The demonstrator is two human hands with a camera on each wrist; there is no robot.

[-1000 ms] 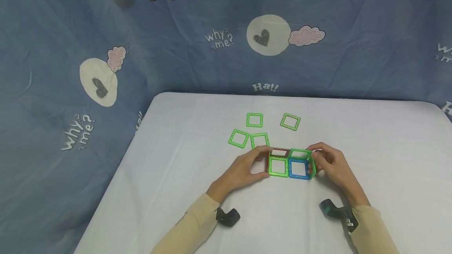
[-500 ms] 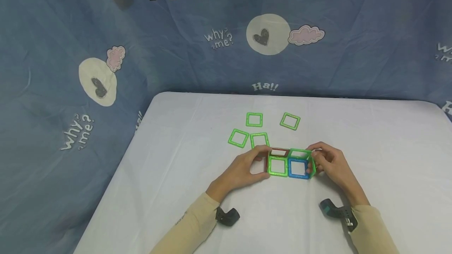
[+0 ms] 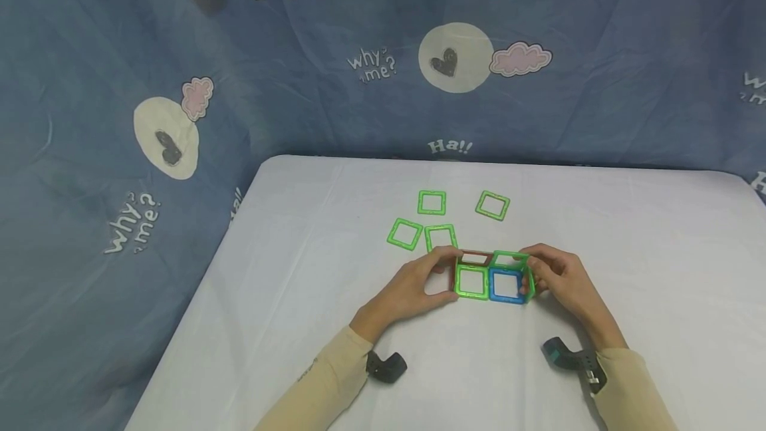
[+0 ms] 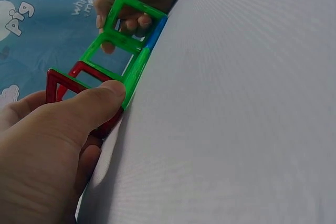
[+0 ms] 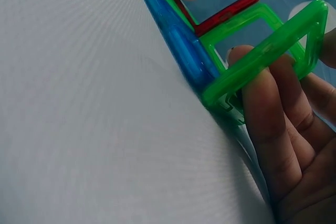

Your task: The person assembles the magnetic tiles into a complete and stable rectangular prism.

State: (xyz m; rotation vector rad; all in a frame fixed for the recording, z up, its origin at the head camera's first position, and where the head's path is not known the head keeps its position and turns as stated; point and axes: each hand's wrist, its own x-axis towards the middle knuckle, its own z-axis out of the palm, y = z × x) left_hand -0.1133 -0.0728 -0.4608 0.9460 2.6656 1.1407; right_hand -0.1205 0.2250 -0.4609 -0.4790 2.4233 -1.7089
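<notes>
Between the hands in the head view stands a small open structure of square-framed magnetic tiles. A green base tile (image 3: 472,283) and a blue tile (image 3: 506,286) lie flat side by side. Behind them rise a red tile (image 3: 475,258) and a green tile (image 3: 509,260). The left hand (image 3: 413,286) grips the upright red end tile (image 4: 73,81), thumb at the front corner and fingers behind. The right hand (image 3: 561,279) holds the leaning green end tile (image 5: 273,51), with fingertips in its opening. Parts of both end tiles are hidden by the fingers.
Loose green tiles lie behind the structure: one at the back (image 3: 431,203), one to the right (image 3: 493,206), one at the left (image 3: 404,235), and one by the left hand (image 3: 439,238). A white cloth covers the table (image 3: 299,218); a blue printed curtain (image 3: 335,118) hangs behind.
</notes>
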